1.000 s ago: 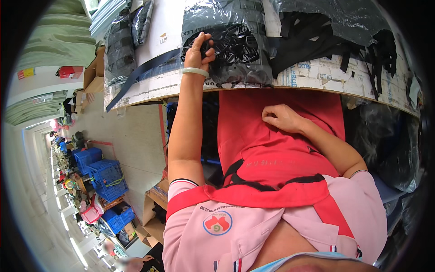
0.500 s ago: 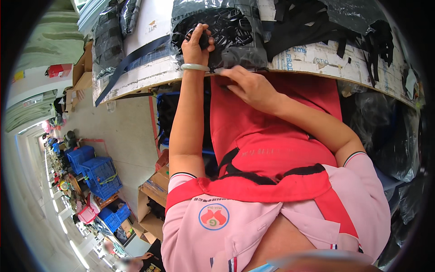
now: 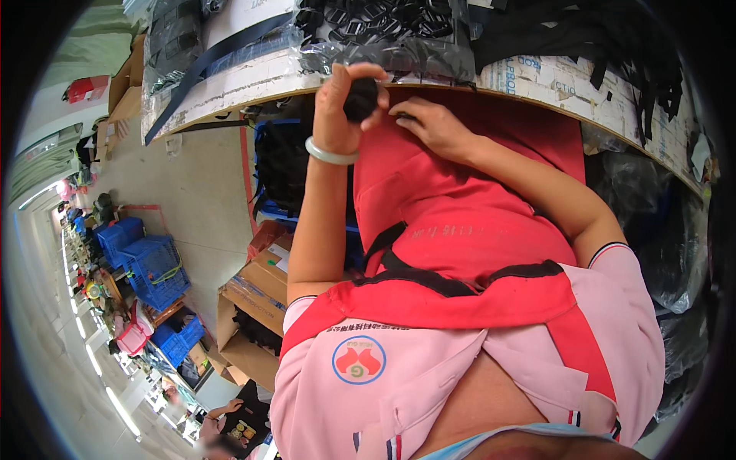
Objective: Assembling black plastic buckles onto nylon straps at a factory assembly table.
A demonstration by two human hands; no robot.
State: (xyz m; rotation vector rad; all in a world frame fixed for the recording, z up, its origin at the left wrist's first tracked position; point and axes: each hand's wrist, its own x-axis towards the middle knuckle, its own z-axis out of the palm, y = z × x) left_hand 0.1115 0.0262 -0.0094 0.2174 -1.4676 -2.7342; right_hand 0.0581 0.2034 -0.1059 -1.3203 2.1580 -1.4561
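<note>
My left hand, with a pale bangle at its wrist, is curled around a round black bundle that looks like rolled strap. It is raised at the table's near edge, above my red apron. Beside it, my right hand is closed, thumb and fingers pinching a small black piece whose kind is mostly hidden. Just beyond both hands, a clear plastic bag lies open on the table, with a heap of black plastic buckles in it.
Loose black straps spread over the table's right side, some hanging past its edge. A dark strap crosses the left side. Blue crates and an open cardboard box stand on the floor at left. Another person is lower left.
My left hand has drawn back from over the buckle heap to the table's near edge, holding the round black bundle. My right hand has shifted slightly right; a small black piece now shows in it.
</note>
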